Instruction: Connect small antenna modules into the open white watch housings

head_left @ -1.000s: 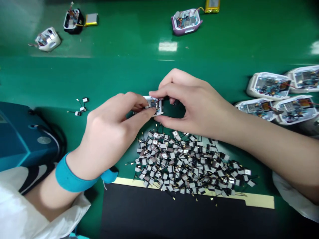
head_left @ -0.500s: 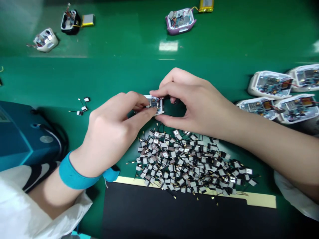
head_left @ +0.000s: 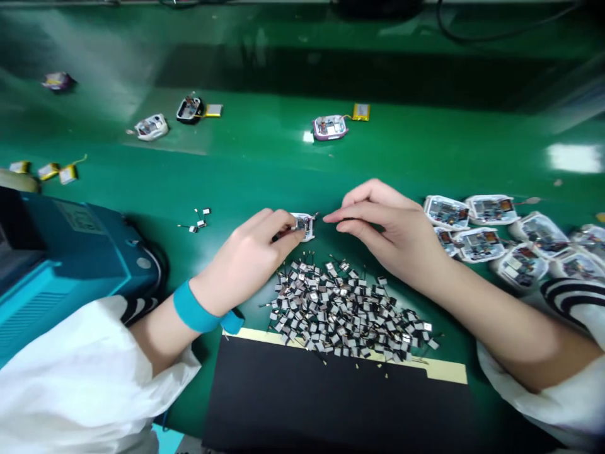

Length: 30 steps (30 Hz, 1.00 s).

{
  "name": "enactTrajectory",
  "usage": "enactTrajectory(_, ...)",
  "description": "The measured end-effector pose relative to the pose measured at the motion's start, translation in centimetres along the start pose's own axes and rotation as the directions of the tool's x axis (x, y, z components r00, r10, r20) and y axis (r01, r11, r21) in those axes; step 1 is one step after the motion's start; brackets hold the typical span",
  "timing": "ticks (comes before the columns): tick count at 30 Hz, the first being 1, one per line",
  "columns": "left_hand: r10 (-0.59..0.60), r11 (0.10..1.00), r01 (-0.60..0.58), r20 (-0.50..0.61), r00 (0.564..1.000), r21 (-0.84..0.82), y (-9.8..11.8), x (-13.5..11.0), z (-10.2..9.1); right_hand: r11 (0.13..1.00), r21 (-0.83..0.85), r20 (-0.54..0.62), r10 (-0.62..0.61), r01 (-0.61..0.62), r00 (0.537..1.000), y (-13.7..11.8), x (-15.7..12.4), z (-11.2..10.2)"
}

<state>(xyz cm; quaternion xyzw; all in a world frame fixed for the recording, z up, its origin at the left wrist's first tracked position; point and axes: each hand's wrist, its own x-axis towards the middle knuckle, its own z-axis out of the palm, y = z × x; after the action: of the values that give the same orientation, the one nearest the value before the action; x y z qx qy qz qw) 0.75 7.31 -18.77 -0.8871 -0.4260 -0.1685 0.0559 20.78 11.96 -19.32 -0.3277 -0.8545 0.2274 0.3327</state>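
Thumb and fingers of my left hand (head_left: 248, 252) are closed on a small white device housing (head_left: 306, 228) with a circuit board inside. They cover its left part. A small wire end sticks out past the housing's upper right corner. To the right, my right hand (head_left: 394, 230) hovers apart from the housing, its index finger stretched out and the thumb a little below it, nothing visible between them. Just below both hands spreads a pile of small antenna modules (head_left: 350, 309), grey squares with short black leads and gold connectors.
Several white housings with boards (head_left: 486, 244) lie close together at the right. Farther back sit a purple housing (head_left: 329, 128), a black one (head_left: 190, 110) and a white one (head_left: 152, 128). A teal machine (head_left: 89, 252) stands left. A black mat (head_left: 321, 403) lies in front.
My right hand has come off the housing and moved right. My left hand still holds the housing. The view has shifted and takes in more of the bench.
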Motion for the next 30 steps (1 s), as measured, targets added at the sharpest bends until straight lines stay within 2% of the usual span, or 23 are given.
enactTrajectory(4, -0.031, 0.999, 0.031, 0.007, 0.999, -0.043, -0.1, 0.1, 0.1, 0.992, 0.115, -0.071, 0.056, -0.047, 0.996, -0.4, -0.6, -0.2)
enactTrajectory(6, -0.035, 0.998, 0.035, 0.000, 0.999, -0.048, -0.1, 0.1, 0.1, 0.970, 0.221, -0.113, 0.124, -0.097, 0.986, -0.7, -0.4, 0.2)
enactTrajectory(10, -0.036, 0.999, 0.036, 0.005, 0.999, -0.031, -0.2, -0.1, 0.3, 0.839, 0.526, -0.136, 0.246, -0.141, 0.960, -1.1, 0.7, 1.8)
enactTrajectory(13, -0.042, 0.999, 0.043, 0.013, 0.999, -0.020, -0.2, -0.2, 0.5, 0.784, 0.609, -0.122, 0.242, -0.120, 0.963, -1.2, 1.2, 2.9)
enactTrajectory(17, -0.026, 1.000, 0.026, 0.014, 1.000, -0.001, -0.2, -0.3, 0.6, 0.838, 0.537, -0.129, 0.198, -0.099, 0.972, -1.2, 1.0, 3.3)
enactTrajectory(22, -0.026, 0.999, 0.025, 0.031, 0.999, 0.024, -0.2, -0.3, 0.4, 0.960, 0.270, -0.206, -0.011, 0.068, 0.978, -1.3, 0.8, 3.1)
enactTrajectory(26, -0.032, 0.999, 0.030, 0.036, 0.999, 0.045, -0.1, -0.2, 0.4, 0.976, 0.150, -0.226, -0.119, 0.155, 0.967, -1.4, 0.8, 3.1)
enactTrajectory(30, -0.037, 0.998, 0.035, 0.042, 0.998, 0.047, -0.1, -0.1, 0.4, 0.974, 0.153, -0.224, -0.132, 0.169, 0.966, -1.3, 0.8, 3.3)
